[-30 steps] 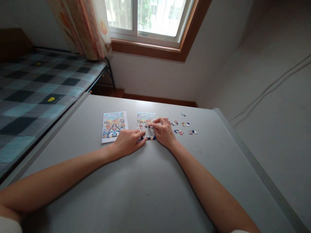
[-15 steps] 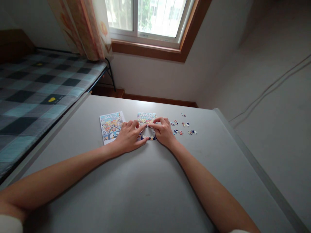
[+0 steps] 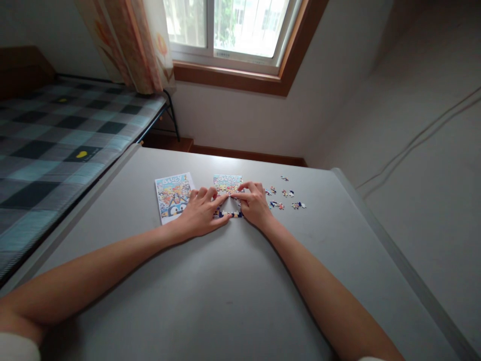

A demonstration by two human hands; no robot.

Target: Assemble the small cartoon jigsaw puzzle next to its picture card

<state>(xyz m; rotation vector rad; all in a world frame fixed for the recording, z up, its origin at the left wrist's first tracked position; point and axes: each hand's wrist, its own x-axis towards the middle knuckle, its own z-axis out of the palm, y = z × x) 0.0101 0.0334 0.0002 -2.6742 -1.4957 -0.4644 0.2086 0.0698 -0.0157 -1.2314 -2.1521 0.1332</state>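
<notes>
Big pale grey table point(image 3: 225, 281) here, strip down each side, with a checked bed point(image 3: 80, 128) just past the left edge. Plenty of elbow room on the near side and over to the right. Left hand point(image 3: 201, 210) is spread, thumb out at the bottom strip of the puzzle point(image 3: 228, 181); right hand point(image 3: 256, 203) has its index out, other fingers bent, can't tell if it's pinching anything. Both index tips come together mid-puzzle, touching or nearly. Picture sheet point(image 3: 172, 193) lies flat left of the puzzle. Puzzle's on the table's far half, packed with pieces up top, pale gap lower down. Loose pieces point(image 3: 277, 205) lie scattered right of the right hand
</notes>
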